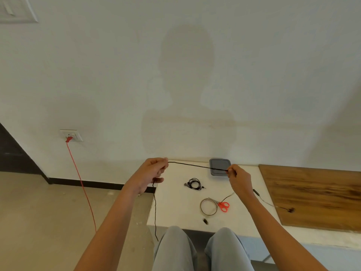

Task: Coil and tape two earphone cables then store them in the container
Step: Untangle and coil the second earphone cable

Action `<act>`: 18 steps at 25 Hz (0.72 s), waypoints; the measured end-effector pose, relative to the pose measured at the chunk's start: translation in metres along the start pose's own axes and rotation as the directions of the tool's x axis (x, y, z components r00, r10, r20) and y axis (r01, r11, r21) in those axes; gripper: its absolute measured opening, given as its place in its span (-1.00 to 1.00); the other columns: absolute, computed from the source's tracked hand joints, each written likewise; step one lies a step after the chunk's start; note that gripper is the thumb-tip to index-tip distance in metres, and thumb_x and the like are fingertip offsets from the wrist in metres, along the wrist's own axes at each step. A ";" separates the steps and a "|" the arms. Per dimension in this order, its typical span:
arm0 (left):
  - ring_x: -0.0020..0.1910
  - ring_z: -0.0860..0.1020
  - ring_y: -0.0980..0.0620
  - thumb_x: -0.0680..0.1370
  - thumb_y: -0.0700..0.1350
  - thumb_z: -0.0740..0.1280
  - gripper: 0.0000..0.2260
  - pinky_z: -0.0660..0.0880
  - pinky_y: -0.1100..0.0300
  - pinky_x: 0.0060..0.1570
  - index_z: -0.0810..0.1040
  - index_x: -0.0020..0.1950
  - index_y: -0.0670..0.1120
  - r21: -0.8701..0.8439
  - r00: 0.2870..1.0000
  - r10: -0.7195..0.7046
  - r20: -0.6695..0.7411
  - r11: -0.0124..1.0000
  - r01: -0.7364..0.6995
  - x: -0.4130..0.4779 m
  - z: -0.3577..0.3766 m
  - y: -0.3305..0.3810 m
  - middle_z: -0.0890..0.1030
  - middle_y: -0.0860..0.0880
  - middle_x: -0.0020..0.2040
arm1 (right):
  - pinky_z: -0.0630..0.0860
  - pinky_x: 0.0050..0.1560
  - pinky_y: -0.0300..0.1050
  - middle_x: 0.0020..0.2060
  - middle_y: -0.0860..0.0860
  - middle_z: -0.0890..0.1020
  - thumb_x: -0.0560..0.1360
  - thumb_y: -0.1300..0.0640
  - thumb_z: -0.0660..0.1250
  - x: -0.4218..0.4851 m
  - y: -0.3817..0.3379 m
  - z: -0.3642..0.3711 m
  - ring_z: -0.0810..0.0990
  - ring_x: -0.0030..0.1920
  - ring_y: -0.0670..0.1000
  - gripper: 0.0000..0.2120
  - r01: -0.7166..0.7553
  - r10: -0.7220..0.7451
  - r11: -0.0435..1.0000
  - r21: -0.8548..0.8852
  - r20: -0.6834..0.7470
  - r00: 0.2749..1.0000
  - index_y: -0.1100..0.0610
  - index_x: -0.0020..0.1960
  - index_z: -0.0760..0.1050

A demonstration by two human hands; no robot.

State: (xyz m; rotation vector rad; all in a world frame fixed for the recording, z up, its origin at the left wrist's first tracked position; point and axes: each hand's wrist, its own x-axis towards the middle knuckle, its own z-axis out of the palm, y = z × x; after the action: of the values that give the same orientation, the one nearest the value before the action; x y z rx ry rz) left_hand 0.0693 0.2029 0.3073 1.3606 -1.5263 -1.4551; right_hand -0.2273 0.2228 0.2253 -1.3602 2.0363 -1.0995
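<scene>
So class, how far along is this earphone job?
One earphone lies coiled on the table; taping unclear. The left hand and right hand hold the second cable stretched out, uncoiled. Remaining: coil it, tape it, store both in the container.

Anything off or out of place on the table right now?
Nothing damaged or spilled. Only the uncoiled earphone cable sprawls: stretched between the left hand and right hand, its tail hangs off the left edge of the table, and one earbud lies over on the wooden board.

Container corner behind right hand, small dark object unidentifiable
</scene>
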 end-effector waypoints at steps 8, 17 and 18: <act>-0.48 0.34 0.17 0.61 0.04 0.23 -0.69 0.28 0.32 -0.46 0.56 -0.27 -0.05 0.196 0.991 0.060 0.119 0.977 -0.083 0.007 0.065 0.027 0.44 0.09 -0.44 | 0.54 0.04 -0.19 -0.05 -0.02 0.68 0.59 0.24 0.21 -0.034 -0.068 0.004 0.64 -0.04 -0.12 -0.75 0.178 -0.318 0.940 0.292 0.555 0.769 0.03 0.23 0.47; -0.48 0.31 0.14 0.59 0.10 0.24 -0.64 0.27 0.32 -0.43 0.51 -0.30 -0.08 0.238 1.000 -0.012 0.009 0.971 0.009 0.002 0.013 0.013 0.43 0.09 -0.45 | 0.45 -0.04 -0.08 -0.17 -0.01 0.64 0.60 0.25 0.12 0.012 -0.033 -0.039 0.57 -0.08 0.04 -0.78 -0.030 0.067 0.967 0.253 -0.137 0.988 0.13 -0.03 0.54; -0.48 0.30 0.13 0.60 0.10 0.23 -0.64 0.26 0.31 -0.43 0.51 -0.30 -0.07 0.201 1.000 0.010 -0.025 0.980 -0.005 0.003 0.014 0.014 0.42 0.10 -0.46 | 0.43 0.02 -0.12 -0.03 0.01 0.63 0.59 0.27 0.13 0.014 -0.035 -0.039 0.56 0.04 0.04 -0.78 -0.048 0.073 0.978 0.201 -0.121 0.990 0.14 0.08 0.53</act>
State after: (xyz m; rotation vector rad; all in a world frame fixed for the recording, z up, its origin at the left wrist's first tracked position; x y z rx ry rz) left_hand 0.0517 0.2025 0.3173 1.4815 -1.6968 -1.3015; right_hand -0.2426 0.2182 0.2770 -1.1483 1.9808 -1.3533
